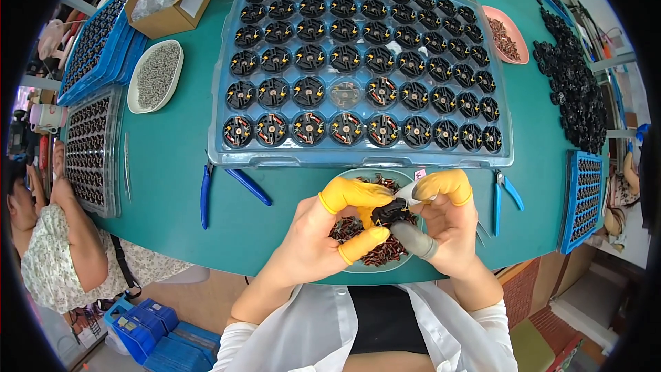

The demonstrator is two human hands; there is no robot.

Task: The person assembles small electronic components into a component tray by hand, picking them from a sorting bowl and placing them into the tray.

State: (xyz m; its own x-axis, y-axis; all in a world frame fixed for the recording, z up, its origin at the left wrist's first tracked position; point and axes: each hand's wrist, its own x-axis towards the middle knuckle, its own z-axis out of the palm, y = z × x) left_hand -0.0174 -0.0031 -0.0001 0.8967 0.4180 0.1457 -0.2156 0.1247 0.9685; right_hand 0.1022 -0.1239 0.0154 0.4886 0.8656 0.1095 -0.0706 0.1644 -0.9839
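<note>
Between my two hands is a black round plastic part (390,212), held over a pale green bowl (377,269) of small reddish-brown components. My left hand (337,224), with yellow finger cots, grips the part's left side. On the right side, the fingers of my right hand (444,217) close on the same part, wearing yellow and grey finger cots. Whether a small component is pinched there too, I cannot make out. Just beyond stands a clear blue tray (358,158) with rows of similar black parts. One pocket (345,94) of it is empty, and several nearby parts carry reddish-brown components.
Blue-handled cutters (205,196) lie left of the bowl, light-blue pliers (497,203) to its right. Tweezers (127,165), a white bowl of small metal bits (157,76) and a cardboard box (169,10) are leftward. A pink dish (521,45) and piled black parts (575,89) are rightward. Someone sits at left.
</note>
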